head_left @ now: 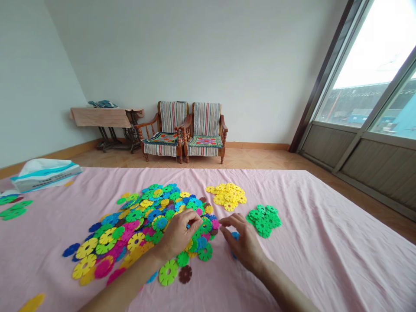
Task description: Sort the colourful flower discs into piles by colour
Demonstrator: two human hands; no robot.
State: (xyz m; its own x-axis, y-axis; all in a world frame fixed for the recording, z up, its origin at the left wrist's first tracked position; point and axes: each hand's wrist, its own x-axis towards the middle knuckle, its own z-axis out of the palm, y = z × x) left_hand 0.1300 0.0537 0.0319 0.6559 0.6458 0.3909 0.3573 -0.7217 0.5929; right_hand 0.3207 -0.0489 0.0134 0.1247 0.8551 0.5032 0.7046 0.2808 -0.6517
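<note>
On a pink bedsheet, a mixed heap of plastic snowflake discs spreads before two bare hands. The left hand rests at the heap's edge, fingers bunched together, any grip hidden. The right hand, fingers apart, curves over a blue disc, nearest the separate yellow and green single-colour piles.

The plastic disc heap is partly hidden by the left hand, a blue disc by the right hand; green discs are cut off at the left edge.
</note>
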